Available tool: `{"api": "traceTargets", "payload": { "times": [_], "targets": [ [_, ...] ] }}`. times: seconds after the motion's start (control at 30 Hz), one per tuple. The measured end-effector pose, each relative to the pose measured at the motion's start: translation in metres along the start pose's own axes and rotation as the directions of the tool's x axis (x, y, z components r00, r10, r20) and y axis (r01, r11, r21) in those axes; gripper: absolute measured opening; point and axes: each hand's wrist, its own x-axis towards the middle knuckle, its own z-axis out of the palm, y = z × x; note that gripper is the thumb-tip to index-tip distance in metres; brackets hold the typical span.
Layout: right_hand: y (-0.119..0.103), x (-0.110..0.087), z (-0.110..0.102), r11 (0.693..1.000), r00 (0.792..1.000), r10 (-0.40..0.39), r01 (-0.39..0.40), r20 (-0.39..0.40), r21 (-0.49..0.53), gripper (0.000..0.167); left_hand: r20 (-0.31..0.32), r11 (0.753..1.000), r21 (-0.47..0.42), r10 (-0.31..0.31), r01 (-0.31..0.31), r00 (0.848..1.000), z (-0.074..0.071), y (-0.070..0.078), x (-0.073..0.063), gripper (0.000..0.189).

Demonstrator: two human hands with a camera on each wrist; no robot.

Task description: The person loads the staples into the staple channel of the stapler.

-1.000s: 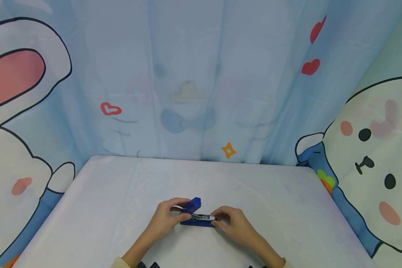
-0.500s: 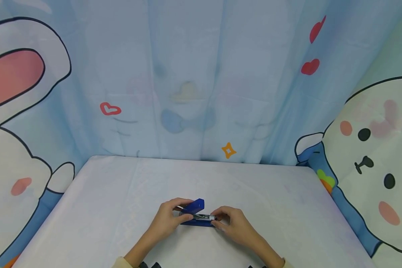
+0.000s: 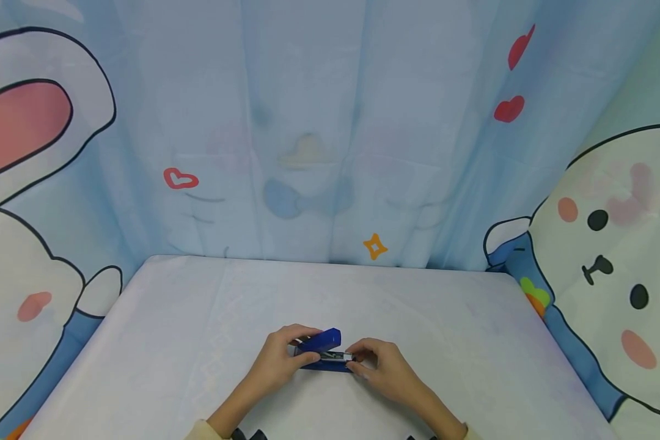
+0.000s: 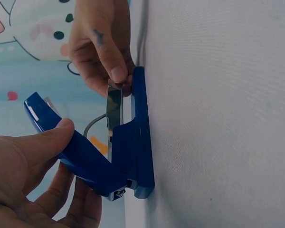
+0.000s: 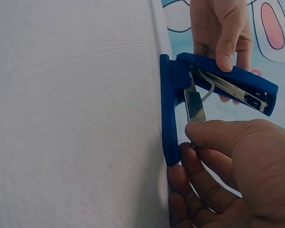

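A blue stapler [image 3: 327,366] stands on the white-covered table with its top cover [image 4: 76,152] raised. Thumb and fingers of my left hand [image 3: 277,360] grip that cover from both sides. My right hand [image 3: 386,370] pinches the front end of the metal staple magazine [image 5: 194,104] between thumb and fingers, close over the base's front end. In the right wrist view a curved metal rod [image 5: 210,88] runs between the magazine and the underside of the cover. The base [image 4: 141,123] lies along the tabletop. The pinching fingertips hide the magazine's tip.
White cloth covers the table [image 3: 198,318]. Behind it hangs a light blue curtain [image 3: 319,91] with cartoon animals and hearts, meeting the table's back edge. Small dark objects [image 3: 247,435] show at the bottom edge of the head view.
The stapler's cover has tipped lower and its free end has come to the right, with my left hand shifting slightly right along with it. My right hand stays in place.
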Motion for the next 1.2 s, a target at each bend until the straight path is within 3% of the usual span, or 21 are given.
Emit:
{"api": "traceTargets", "payload": {
  "times": [1.2],
  "targets": [
    [0.003, -0.001, -0.002, 0.998, 0.999, -0.040, 0.039, 0.019, 0.052, 0.016, 0.046, 0.988, 0.149, 0.038, -0.044, 0.998, 0.014, -0.001, 0.009, 0.036]
  ]
}}
